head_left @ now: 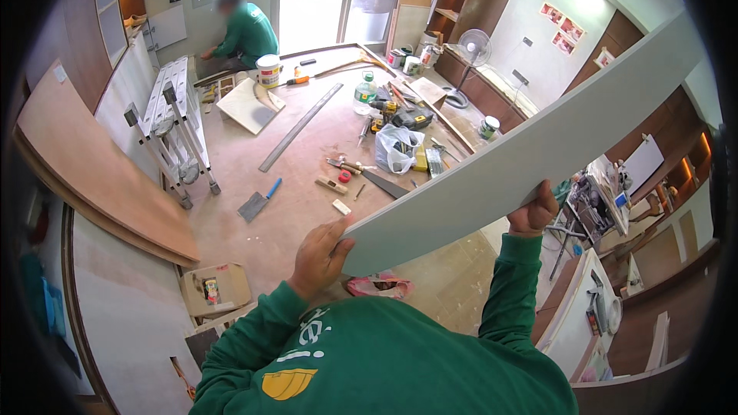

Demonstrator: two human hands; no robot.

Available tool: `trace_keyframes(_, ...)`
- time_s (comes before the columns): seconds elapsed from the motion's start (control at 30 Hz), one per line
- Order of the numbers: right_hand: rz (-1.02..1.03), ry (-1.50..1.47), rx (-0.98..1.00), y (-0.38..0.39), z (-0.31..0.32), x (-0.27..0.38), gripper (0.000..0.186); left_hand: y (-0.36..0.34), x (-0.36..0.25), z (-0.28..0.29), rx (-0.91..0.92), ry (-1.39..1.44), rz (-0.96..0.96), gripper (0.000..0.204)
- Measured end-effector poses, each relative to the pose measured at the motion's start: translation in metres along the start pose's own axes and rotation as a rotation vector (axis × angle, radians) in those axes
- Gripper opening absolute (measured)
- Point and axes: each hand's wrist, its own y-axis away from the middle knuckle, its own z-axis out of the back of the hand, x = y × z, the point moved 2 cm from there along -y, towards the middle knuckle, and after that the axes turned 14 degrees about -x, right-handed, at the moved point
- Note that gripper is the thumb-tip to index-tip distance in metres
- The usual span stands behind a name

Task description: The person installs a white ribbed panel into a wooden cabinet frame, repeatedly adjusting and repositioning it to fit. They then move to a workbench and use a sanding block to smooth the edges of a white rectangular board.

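Board, long, flat and pale grey, slants across the view from the person's left hand, low in the middle, up to the far right, raised above the floor. The left hand pinches its lower left end, thumb against the near side; the fingers behind are partly hidden. The right hand curls around the lower edge farther along, fingers bent; how hard it presses I cannot tell.

To the left, a cardboard box stands open, holding a small yellow-and-red item. Across the floor, a white plastic bag bulges beside a drill; its contents cannot be made out. Behind it stands a big clear bottle with a green cap, its fill unclear. A white bucket with a coloured label sits near a co-worker in green, who is low by the wall; what it holds is hidden. A tin with a whitish top stands by itself past the tools, near the right wall.
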Motion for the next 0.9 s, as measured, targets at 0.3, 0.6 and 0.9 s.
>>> trace_keyframes(0.3,0.067,-0.086,-0.075,0.009,0.009,0.005,0.049,-0.01,-0.036,0.015,-0.121,-0.042,-0.254,0.046)
trace_keyframes(0.6,0.059,-0.117,0.028,0.012,0.014,0.005,0.051,-0.003,-0.048,0.024,-0.103,-0.044,-0.273,0.046)
trace_keyframes(0.9,0.03,-0.163,0.048,0.013,0.014,0.004,0.053,0.014,-0.032,0.022,-0.04,-0.088,-0.073,0.021)
